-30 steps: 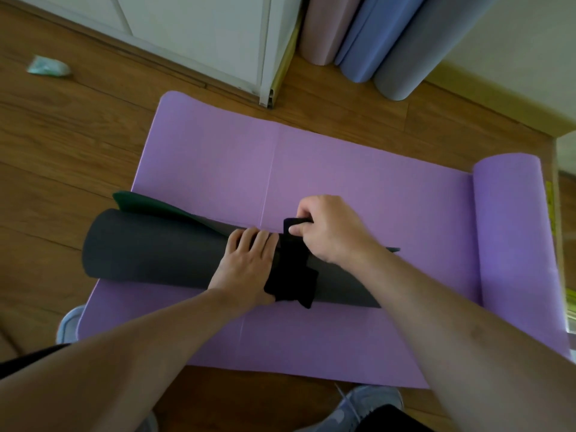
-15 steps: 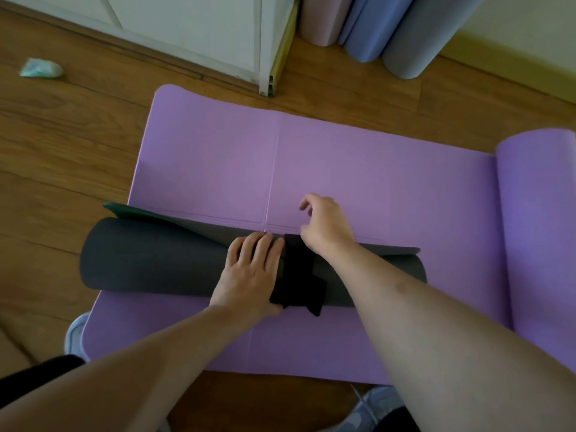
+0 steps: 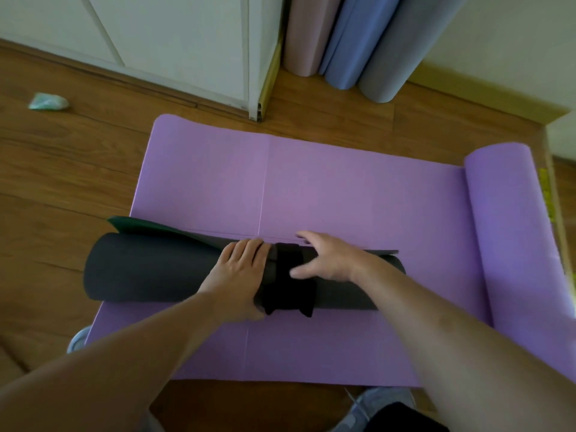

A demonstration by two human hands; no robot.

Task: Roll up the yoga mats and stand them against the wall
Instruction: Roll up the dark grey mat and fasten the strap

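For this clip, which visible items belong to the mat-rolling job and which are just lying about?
Job:
dark rolled mat
black strap
purple mat
three rolled mats at the wall
left hand
right hand

Lying about:
crumpled scrap

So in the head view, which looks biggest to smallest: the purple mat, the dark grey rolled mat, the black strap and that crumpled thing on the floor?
1. Purple mat, by far.
2. Dark grey rolled mat.
3. Black strap.
4. Crumpled pale green thing, though it lies farther away, so it may look smaller than it is.

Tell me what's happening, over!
Both hands, left and right, flat on the dark rolled mat. Black strap wrapped round. Purple mat underneath, part unrolled.
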